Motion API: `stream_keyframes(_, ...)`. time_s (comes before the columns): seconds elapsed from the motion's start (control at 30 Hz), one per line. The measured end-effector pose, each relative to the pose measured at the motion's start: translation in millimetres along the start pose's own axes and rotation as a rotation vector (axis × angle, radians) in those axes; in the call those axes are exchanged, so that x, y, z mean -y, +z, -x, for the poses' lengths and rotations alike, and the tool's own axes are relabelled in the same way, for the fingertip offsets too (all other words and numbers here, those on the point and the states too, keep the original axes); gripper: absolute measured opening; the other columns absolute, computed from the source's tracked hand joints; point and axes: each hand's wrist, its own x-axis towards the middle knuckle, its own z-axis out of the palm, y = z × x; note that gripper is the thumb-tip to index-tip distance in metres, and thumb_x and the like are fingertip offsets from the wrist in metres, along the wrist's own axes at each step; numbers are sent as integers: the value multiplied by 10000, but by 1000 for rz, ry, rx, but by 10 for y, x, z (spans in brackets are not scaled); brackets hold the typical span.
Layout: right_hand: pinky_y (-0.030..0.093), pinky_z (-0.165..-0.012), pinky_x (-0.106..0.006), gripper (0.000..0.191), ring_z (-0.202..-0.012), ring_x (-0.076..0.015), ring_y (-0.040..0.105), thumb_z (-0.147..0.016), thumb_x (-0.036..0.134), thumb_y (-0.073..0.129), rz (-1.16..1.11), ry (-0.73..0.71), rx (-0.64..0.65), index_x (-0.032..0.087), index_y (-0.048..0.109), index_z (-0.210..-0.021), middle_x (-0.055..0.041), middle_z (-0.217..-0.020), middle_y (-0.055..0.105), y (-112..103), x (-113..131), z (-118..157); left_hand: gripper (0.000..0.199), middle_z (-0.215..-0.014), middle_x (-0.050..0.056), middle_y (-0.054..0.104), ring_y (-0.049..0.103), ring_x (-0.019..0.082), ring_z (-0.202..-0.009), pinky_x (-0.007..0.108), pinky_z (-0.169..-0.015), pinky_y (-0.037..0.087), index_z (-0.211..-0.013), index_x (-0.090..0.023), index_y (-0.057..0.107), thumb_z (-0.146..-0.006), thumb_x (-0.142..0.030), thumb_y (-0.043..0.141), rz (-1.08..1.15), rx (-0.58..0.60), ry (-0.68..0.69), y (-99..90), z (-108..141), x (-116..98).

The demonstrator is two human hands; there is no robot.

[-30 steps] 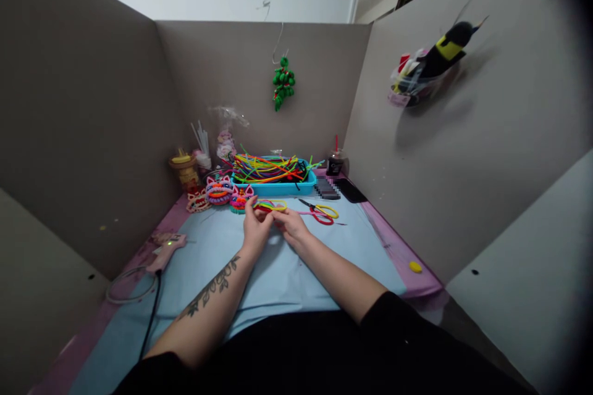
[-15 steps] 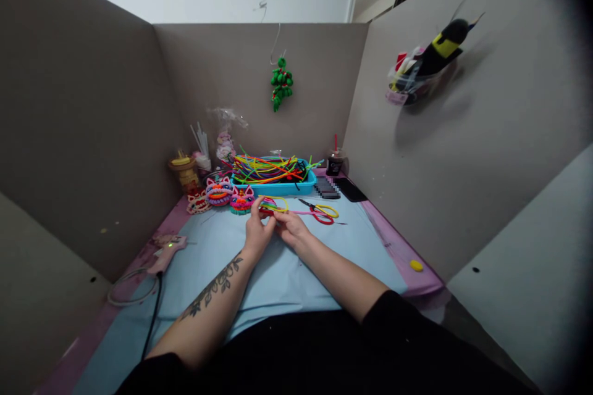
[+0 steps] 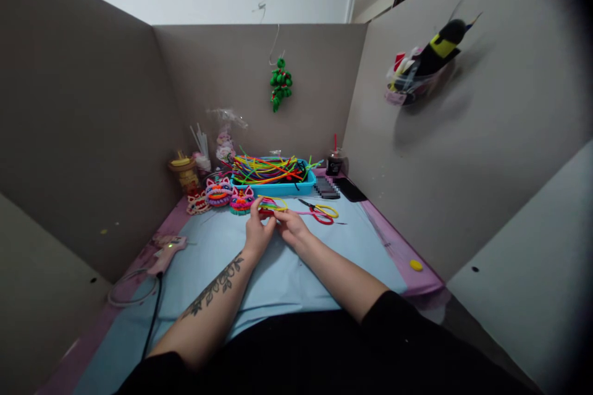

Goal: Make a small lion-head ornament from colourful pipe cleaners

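Both hands meet over the blue cloth (image 3: 324, 268), near the middle. My left hand (image 3: 259, 227) is closed on a bundle of colored pipe cleaners (image 3: 274, 203), red, green, pink and yellow, with a yellow loop sticking out to the right. The fingers of my right hand (image 3: 291, 226) pinch the near side of the same bundle, and a pink strand runs right from there towards the scissors (image 3: 324, 214), which have red and yellow handles. Finished pink-eared animal faces (image 3: 242, 199) lie just left of the hands. Fingertips partly hide the held piece.
Behind the hands stands a blue tray (image 3: 273, 189) full of pipe cleaners. A glue gun (image 3: 167, 254) with its cable lies left. Dark phone (image 3: 351, 189), drink cup (image 3: 334, 163) and yellow disc (image 3: 416, 265) are right; jars (image 3: 185, 174) stand back left. Grey panels surround the table.
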Motion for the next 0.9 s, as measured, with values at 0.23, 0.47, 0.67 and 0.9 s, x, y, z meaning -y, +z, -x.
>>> stream_keyframes(0.23,446,-717,-288,221,-803,-181,615,-519,153,724,46,-113,21,197,612,-705,7,-742,677,79,2,40,706,-1035,98,660,673,187,-830,330,-782,534,-1351,-195,308,-724,-199,633,219,-28,-120,32,7,-64)
stream_keyframes(0.47,428,-713,-272,220,-756,-147,582,-514,166,698,76,-127,-74,206,616,-714,20,-748,658,49,-12,28,735,-1010,100,665,671,199,-877,369,-843,515,-1358,-193,272,-735,-260,656,427,-26,-196,42,-8,-104)
stream_keyframes(0.67,404,-658,-239,238,-697,-121,544,-515,208,725,154,-188,-74,204,636,-736,20,-734,643,61,-65,18,693,-893,54,670,665,174,-820,348,-815,512,-1338,-201,307,-743,-287,653,440,-69,-218,36,-25,-30)
stream_keyframes(0.9,404,-669,-254,233,-771,-144,547,-576,333,714,320,-297,-79,192,660,-754,-23,-881,632,54,-87,25,645,-838,31,662,654,150,-736,299,-732,524,-1338,-204,326,-762,-259,613,303,-70,-142,4,-33,0)
